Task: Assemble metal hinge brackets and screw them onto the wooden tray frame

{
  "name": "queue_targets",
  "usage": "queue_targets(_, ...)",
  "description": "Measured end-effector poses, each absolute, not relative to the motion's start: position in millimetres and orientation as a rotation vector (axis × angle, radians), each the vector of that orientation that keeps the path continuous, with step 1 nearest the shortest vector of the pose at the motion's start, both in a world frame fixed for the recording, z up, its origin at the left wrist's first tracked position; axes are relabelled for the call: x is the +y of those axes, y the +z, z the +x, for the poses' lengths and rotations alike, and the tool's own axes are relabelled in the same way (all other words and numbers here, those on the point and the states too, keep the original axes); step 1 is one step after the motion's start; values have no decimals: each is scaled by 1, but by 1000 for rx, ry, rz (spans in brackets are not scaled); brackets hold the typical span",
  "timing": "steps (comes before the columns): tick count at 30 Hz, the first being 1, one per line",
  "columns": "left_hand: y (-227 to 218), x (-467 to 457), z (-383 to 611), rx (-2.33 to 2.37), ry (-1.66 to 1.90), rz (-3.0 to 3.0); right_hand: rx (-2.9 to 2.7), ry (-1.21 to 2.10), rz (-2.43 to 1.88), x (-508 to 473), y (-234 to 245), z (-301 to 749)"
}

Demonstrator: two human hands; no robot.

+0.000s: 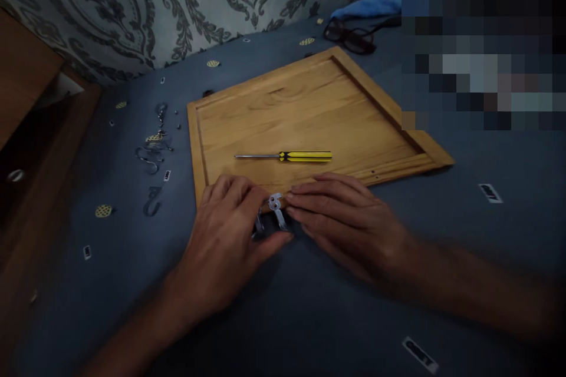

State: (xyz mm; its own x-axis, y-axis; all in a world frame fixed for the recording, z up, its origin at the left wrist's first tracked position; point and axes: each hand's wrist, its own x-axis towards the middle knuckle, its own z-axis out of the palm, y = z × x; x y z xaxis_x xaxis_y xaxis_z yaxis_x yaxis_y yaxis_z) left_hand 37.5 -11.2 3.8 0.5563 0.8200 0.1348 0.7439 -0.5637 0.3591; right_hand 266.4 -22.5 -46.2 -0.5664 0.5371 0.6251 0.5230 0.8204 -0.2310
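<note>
My left hand (225, 227) curls over the near edge of a wooden board (274, 106), with thumb and forefinger around a metal hook (275, 205). The hook's flat plate with holes lies against the edge, and its arm points down toward me. Part of another metal hook (259, 224) shows beside the left fingers, mostly hidden by them. My right hand (345, 221) has its fingers stretched out side by side along the same edge, the tips close to the hook's plate. A screwdriver (305, 156) with a yellow and black handle lies on the board.
Several loose metal hooks (150, 156) and small screws (178, 126) lie on the dark blue patterned cloth (128, 283) left of the board. Glasses (354, 38) and a blue cloth (367, 5) are behind it. Wooden furniture (26, 70) stands at the left. The upper right is pixelated.
</note>
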Motion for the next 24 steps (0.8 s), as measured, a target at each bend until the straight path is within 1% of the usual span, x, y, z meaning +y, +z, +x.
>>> queue_targets(17, 5, -10, 40, 1305, 413, 2483, -2247, 139, -706, -22, -46, 266)
queue_targets(24, 4, -10, 40, 1318, 414, 2471, -2193, 248, -775, -25, -53, 264)
